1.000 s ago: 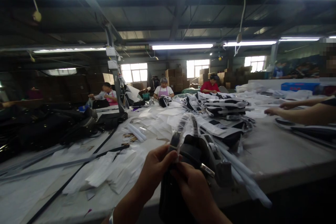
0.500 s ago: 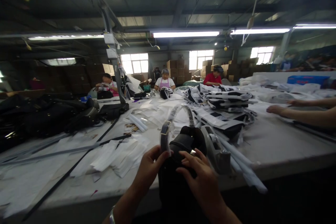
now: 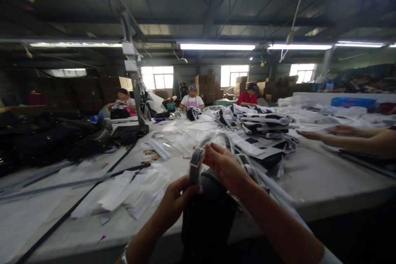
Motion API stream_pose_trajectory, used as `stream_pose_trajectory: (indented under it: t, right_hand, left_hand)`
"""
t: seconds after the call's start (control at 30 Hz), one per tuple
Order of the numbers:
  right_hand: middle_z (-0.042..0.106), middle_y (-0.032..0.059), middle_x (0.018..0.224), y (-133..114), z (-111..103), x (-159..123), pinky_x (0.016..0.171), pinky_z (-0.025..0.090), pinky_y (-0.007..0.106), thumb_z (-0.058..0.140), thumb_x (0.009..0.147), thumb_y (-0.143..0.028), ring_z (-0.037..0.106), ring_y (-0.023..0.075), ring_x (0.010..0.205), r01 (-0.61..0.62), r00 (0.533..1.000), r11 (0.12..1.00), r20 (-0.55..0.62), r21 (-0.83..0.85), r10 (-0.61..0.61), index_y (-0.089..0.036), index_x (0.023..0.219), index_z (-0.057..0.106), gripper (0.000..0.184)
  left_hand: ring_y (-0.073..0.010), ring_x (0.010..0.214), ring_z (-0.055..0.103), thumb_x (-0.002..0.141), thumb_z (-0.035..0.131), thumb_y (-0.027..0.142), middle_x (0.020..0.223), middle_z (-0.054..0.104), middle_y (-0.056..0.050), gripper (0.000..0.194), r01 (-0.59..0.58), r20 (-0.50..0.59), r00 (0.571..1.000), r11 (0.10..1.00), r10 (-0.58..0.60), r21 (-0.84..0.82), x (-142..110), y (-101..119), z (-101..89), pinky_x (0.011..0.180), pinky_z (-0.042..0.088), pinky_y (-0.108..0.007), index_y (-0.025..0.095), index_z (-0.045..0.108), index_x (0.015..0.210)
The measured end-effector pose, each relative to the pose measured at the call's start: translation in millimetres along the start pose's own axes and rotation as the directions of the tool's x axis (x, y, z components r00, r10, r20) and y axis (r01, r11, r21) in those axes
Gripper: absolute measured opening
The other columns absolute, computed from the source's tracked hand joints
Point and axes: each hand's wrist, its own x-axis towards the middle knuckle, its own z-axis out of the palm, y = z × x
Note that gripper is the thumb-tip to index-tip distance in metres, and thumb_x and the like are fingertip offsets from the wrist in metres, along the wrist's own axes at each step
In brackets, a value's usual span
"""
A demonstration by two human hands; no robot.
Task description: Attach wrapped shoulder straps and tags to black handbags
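A black bag (image 3: 208,222) stands upright at the table's front edge, directly before me. Its arched handle (image 3: 194,173) is wrapped in clear plastic and carries a gold-coloured buckle. My left hand (image 3: 177,198) grips the handle low down, thumb and fingers closed around its base. Higher up, beside the buckle, the fingertips of my right hand (image 3: 224,167) pinch the handle or its wrapping; which one I cannot tell. My right forearm crosses over the bag and hides part of its top. A grey tape dispenser (image 3: 247,165) sits just behind that arm, partly covered.
White wrapping sheets (image 3: 130,192) and long dark strips (image 3: 68,214) lie to the left. Black bags (image 3: 55,132) are heaped farther left, by a metal post (image 3: 136,90). Wrapped pieces (image 3: 262,121) are stacked ahead. A co-worker's arms (image 3: 361,136) reach in from the right.
My right hand has moved from the bag's top front up to the handle by the buckle. The left hand keeps its hold. The co-worker's hands on the right have shifted leftward.
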Motion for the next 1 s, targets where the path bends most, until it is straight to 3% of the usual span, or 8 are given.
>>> stream_pose_trajectory:
  t: [0.17,0.33,0.43,0.5,0.63,0.7,0.87,1.0]
  right_hand:
    - [0.077,0.0073,0.097,-28.8,16.6,53.1,0.094,0.052,0.031,0.081,0.073,-0.036,0.069,0.0206,0.098,0.088,0.995,0.995,-0.06,0.041,-0.085,-0.015,0.085,0.074,0.025]
    - [0.077,0.006,0.098,-0.2,9.3,72.0,0.094,0.053,0.033,0.082,0.07,-0.032,0.069,0.0213,0.103,0.044,0.981,0.998,-0.193,0.035,-0.037,-0.018,0.099,0.07,0.034]
    - [0.075,0.0067,0.108,19.5,3.0,67.2,0.096,0.053,0.036,0.076,0.079,-0.038,0.067,0.0226,0.108,-0.036,0.992,0.998,-0.119,-0.048,0.03,-0.02,0.11,0.067,0.037]
    - [0.073,0.008,0.113,24.9,0.4,60.9,0.097,0.053,0.039,0.066,0.087,-0.045,0.068,0.0241,0.107,-0.037,0.999,0.975,-0.014,-0.221,0.035,-0.019,0.109,0.068,0.034]
    - [0.077,0.0085,0.1,24.5,-3.3,41.5,0.09,0.056,0.041,0.053,0.094,-0.052,0.072,0.027,0.095,0.002,0.989,0.738,0.109,-0.675,0.097,-0.019,0.105,0.074,0.04]
    - [0.079,0.0049,0.088,24.6,-5.0,28.5,0.077,0.06,0.035,0.054,0.094,-0.05,0.074,0.0257,0.084,0.069,0.991,0.598,0.123,-0.798,0.049,-0.024,0.1,0.076,0.034]
    - [0.079,-0.0008,0.086,41.5,-4.2,3.7,0.063,0.059,0.024,0.059,0.092,-0.037,0.075,0.0191,0.072,0.377,0.926,0.337,0.355,-0.863,-0.127,-0.032,0.099,0.074,0.017]
    - [0.077,0.0055,0.099,73.5,-2.5,0.1,0.072,0.061,0.029,0.067,0.087,-0.042,0.074,0.023,0.084,0.579,0.815,0.09,0.575,-0.81,-0.075,-0.025,0.12,0.066,0.036]
  left_hand:
    - [-0.0198,0.088,0.06,0.093,0.057,0.037,0.088,0.067,-0.003,0.024,-0.036,-0.092,0.995,0.998,0.032,-0.044,34.8,2.5,-37.5,0.083,0.043,-0.029,0.017,0.067,0.085]
    - [-0.0165,0.081,0.059,0.092,0.058,0.043,0.084,0.065,0.0,0.027,0.082,-0.118,0.987,0.969,-0.112,-0.234,32.2,-25.2,-48.8,0.076,0.044,-0.025,0.019,0.066,0.101]
    - [-0.0181,0.083,0.061,0.092,0.057,0.045,0.087,0.068,-0.003,0.031,0.127,-0.171,0.97,0.96,-0.173,-0.251,18.0,-43.3,-42.4,0.077,0.046,-0.026,0.016,0.067,0.089]
    - [-0.0208,0.091,0.064,0.092,0.056,0.045,0.098,0.07,-0.005,0.03,0.117,-0.249,0.95,0.955,-0.187,-0.272,11.5,-47.9,-40.4,0.083,0.048,-0.029,0.017,0.067,0.1]
    - [-0.0265,0.121,0.057,0.091,0.059,0.043,0.137,0.058,-0.009,0.046,0.103,-0.394,0.898,0.964,-0.196,-0.245,-4.4,-53.8,-45.3,0.102,0.044,-0.036,0.022,0.055,0.132]
    - [-0.027,0.127,0.054,0.093,0.055,0.043,0.141,0.056,-0.01,0.046,0.173,-0.432,0.868,0.964,-0.246,-0.201,-22.4,-62.6,-46.6,0.106,0.042,-0.038,0.022,0.055,0.133]
    - [-0.0284,0.122,0.057,0.092,0.057,0.041,0.126,0.066,-0.009,0.033,0.341,-0.475,0.811,0.936,-0.342,-0.092,-75.5,-90.3,-37.2,0.107,0.042,-0.042,0.025,0.066,0.12]
    - [-0.0286,0.112,0.061,0.085,0.065,0.033,0.114,0.069,-0.007,0.024,0.36,-0.51,0.776,0.925,-0.37,-0.123,-86.2,-96.6,-31.7,0.098,0.047,-0.04,0.026,0.07,0.108]
